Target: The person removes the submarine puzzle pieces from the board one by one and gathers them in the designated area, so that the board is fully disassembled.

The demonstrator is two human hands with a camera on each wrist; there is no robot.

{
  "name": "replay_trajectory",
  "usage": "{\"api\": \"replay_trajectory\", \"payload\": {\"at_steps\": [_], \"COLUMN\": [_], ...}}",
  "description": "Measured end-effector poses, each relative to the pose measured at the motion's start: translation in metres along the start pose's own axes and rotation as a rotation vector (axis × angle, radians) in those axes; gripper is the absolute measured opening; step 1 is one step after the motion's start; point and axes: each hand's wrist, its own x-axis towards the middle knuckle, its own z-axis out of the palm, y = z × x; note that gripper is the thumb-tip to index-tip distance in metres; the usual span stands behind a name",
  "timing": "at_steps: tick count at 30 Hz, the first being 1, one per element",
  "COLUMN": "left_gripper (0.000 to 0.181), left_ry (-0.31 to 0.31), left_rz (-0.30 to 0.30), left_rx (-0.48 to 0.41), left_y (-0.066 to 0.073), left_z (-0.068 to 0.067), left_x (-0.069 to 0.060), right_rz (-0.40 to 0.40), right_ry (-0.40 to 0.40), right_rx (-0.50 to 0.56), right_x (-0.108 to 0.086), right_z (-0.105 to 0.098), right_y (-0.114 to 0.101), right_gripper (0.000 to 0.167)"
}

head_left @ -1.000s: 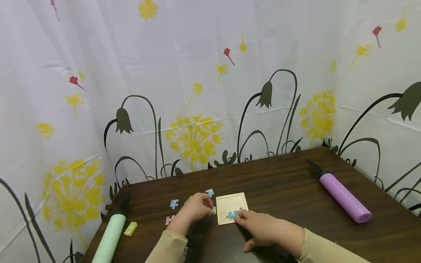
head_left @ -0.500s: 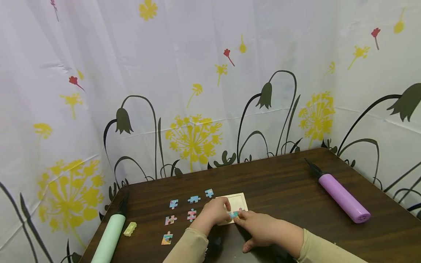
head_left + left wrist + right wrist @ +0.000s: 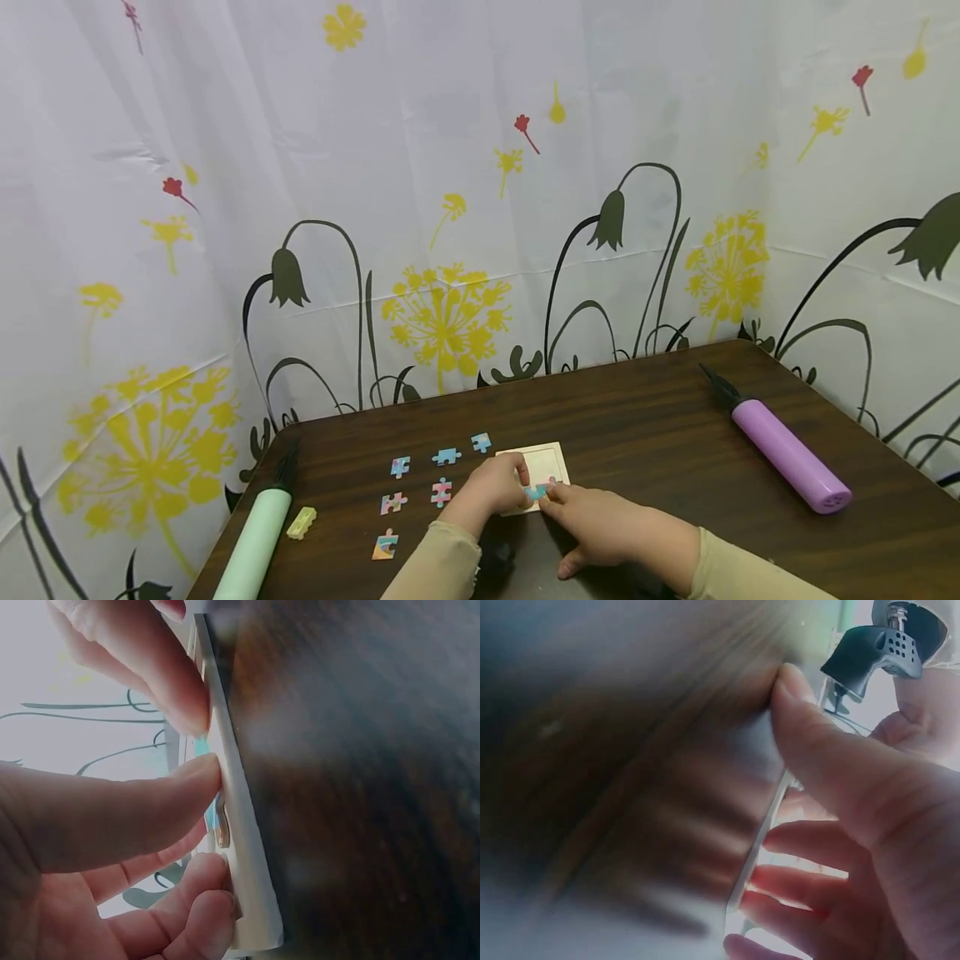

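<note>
A shallow square wooden puzzle tray [image 3: 543, 463] lies on the dark table, with blue and pink jigsaw pieces [image 3: 537, 492] in its near part. My left hand [image 3: 491, 490] reaches over the tray's left side, thumb and fingers curled. In the left wrist view a puzzle piece [image 3: 221, 823] sits slightly tilted between that thumb and the fingers, at the tray's near rim. From the other side, my right hand [image 3: 606, 523] rests its fingertips on the pieces at the tray's right edge, its thumb spread away. The left hand covers part of the tray.
Several loose puzzle pieces [image 3: 441, 492] lie left of the tray. A yellow block [image 3: 302, 523] and a green hand pump [image 3: 255, 542] lie farther left. A purple hand pump [image 3: 791, 455] lies at the right. Behind the table hangs a flowered curtain [image 3: 465, 150].
My left hand has moved right with the puzzle piece from beside the tray to over it, uncovering the loose pieces. The right hand has stayed nearly still.
</note>
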Motion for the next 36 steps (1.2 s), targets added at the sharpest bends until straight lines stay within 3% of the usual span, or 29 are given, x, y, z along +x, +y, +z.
{"api": "replay_trajectory", "payload": {"at_steps": [10,19,26,30,36], "left_gripper": [0.025,0.027,0.031,0.028,0.020], "left_ry": [-0.007,0.006,0.035,0.047,0.069], "left_rz": [-0.025,-0.019,-0.020,0.024,0.072], "left_rx": [-0.007,-0.022,-0.114,-0.196,-0.254], "left_y": [0.002,0.001,-0.005,-0.010,-0.019], "left_z": [0.000,0.001,0.006,0.006,-0.009], "left_x": [0.001,0.000,0.002,0.003,-0.003], "right_rz": [0.009,0.014,0.014,0.019,0.035], "right_ry": [0.031,-0.003,-0.008,-0.012,-0.021], "right_rx": [-0.003,0.065,0.052,0.052,0.071], "right_x": [-0.009,-0.011,-0.009,-0.009,-0.010], "right_z": [-0.001,-0.005,-0.007,-0.007,-0.008], "right_y": [0.011,0.014,0.012,0.012,0.012], "right_gripper": [0.089,0.087,0.086,0.086,0.086]}}
